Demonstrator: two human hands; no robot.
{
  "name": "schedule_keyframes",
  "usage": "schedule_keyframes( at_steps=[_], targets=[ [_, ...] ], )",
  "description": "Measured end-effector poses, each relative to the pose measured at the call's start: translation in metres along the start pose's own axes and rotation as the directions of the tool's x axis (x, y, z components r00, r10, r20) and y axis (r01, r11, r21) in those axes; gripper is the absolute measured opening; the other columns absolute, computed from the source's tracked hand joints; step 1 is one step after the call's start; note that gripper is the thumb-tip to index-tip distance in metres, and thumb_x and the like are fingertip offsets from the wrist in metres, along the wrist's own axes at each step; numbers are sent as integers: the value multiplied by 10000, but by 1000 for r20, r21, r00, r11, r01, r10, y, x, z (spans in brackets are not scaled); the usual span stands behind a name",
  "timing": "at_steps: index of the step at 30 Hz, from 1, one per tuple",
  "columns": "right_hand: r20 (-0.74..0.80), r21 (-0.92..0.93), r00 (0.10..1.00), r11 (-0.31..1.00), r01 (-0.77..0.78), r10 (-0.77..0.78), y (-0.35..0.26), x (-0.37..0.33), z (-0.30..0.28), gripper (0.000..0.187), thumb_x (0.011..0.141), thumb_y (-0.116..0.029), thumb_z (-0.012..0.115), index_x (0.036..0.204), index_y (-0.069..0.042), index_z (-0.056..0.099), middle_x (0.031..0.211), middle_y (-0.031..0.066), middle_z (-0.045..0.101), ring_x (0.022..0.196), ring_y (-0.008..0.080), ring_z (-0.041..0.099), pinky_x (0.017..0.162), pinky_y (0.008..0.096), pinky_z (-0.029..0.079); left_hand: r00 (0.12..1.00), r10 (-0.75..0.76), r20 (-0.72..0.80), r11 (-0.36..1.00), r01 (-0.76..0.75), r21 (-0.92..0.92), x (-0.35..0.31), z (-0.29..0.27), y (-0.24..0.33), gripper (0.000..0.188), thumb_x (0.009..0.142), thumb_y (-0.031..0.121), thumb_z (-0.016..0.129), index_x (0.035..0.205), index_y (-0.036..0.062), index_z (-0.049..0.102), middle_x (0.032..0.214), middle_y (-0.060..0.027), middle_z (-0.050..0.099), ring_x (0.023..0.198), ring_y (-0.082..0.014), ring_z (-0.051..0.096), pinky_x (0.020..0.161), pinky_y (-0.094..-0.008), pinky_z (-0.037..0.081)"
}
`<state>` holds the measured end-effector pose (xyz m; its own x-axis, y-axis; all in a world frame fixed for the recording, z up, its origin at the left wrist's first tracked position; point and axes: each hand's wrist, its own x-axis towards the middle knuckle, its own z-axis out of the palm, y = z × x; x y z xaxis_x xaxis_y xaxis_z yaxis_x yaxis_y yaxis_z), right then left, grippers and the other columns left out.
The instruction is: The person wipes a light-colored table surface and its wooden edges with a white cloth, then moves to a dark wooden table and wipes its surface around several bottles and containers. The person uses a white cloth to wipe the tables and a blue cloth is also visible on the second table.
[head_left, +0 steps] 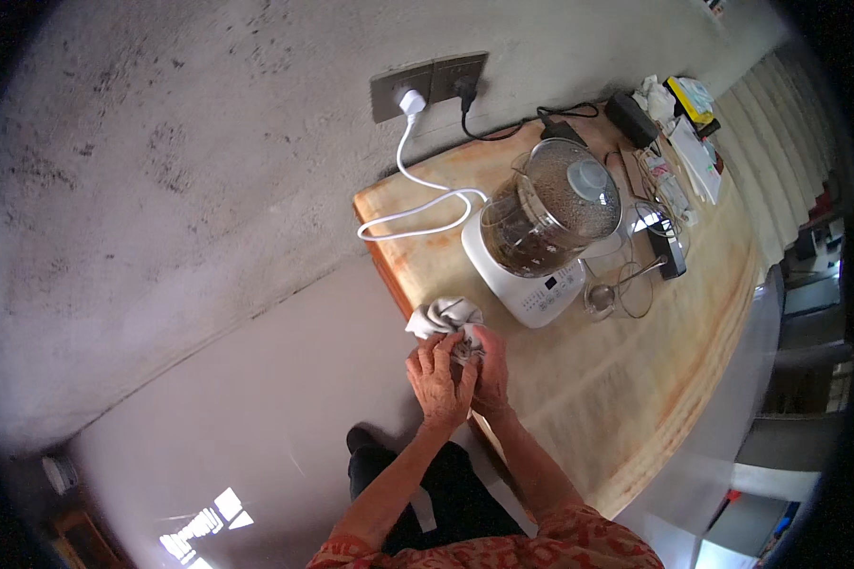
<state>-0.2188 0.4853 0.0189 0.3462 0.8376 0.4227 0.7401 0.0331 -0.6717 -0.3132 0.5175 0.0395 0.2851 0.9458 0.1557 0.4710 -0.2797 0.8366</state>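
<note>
Both hands are together at the near left edge of the table, gripping a crumpled pale grey cloth (pixel 446 316). My left hand (pixel 436 384) presses on it from the left, fingers bent over its folds. From the right, my right hand (pixel 491 370) closes round the same cloth, and part of the bundle is hidden between the palms. Just beyond the hands stands a glass electric kettle (pixel 531 228) with dark liquid inside and a glass lid beaded with droplets. It sits on a white base (pixel 531 302) with a button panel.
A white cord (pixel 422 228) loops from the wall socket (pixel 429 83) over the table (pixel 579 398). Right of the kettle are a metal strainer ladle (pixel 602 296), a clear glass vessel (pixel 636 296) and a black box (pixel 672 254). Papers (pixel 695 156) and a dark case (pixel 631 119) lie farther back.
</note>
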Motion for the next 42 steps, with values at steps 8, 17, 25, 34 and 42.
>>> schedule_keyframes(
  at_steps=[8, 17, 25, 34, 42],
  targets=[
    [-94, 505, 967, 848, -159, 237, 14, -11, 6, 640, 794, -309, 688, 1301, -22, 422, 1333, 212, 440, 1217, 358, 431, 1051, 463, 334, 982, 48, 181, 956, 8, -295, 18, 12, 0, 486, 820, 91, 603, 1290, 40, 491, 1229, -172, 516, 1153, -338, 478, 1014, -435, 380],
    [-471, 630, 645, 741, -231, 601, 28, 13, -32, 485, 813, -46, 465, 1290, 8, 400, 1300, 157, 426, 1188, 252, 433, 1055, 398, 335, 996, -7, 90, 986, 22, -165, 24, 35, 24, 633, 807, 132, 718, 1333, 18, 385, 1254, -185, 468, 1130, -285, 502, 991, -366, 397],
    [-427, 429, 772, 857, -285, 471, 75, 7, -33, 524, 861, 73, 471, 1377, 48, 382, 1365, 165, 465, 1242, 258, 491, 1065, 378, 377, 988, -144, 49, 839, 148, -523, 80, 47, 8, 658, 851, 88, 702, 1386, -39, 340, 1187, -149, 579, 1061, -197, 562, 931, -323, 458],
    [-321, 250, 864, 914, -319, 389, 75, 9, -45, 576, 829, 60, 534, 1390, 48, 404, 1493, 228, 335, 1354, 344, 398, 1045, 378, 423, 990, -89, 114, 860, 134, -493, 117, 62, 2, 626, 848, 55, 685, 1379, -65, 377, 1201, -154, 597, 1090, -201, 567, 960, -318, 448],
    [-194, 288, 913, 911, -296, 359, 69, 18, -48, 681, 815, 19, 590, 1442, 21, 322, 1508, 284, 292, 1396, 402, 321, 1037, 408, 434, 1000, -3, 27, 789, 19, -614, 151, 87, -9, 545, 855, -16, 643, 1333, -25, 382, 1161, -126, 571, 1039, -186, 558, 913, -314, 463]
  ],
)
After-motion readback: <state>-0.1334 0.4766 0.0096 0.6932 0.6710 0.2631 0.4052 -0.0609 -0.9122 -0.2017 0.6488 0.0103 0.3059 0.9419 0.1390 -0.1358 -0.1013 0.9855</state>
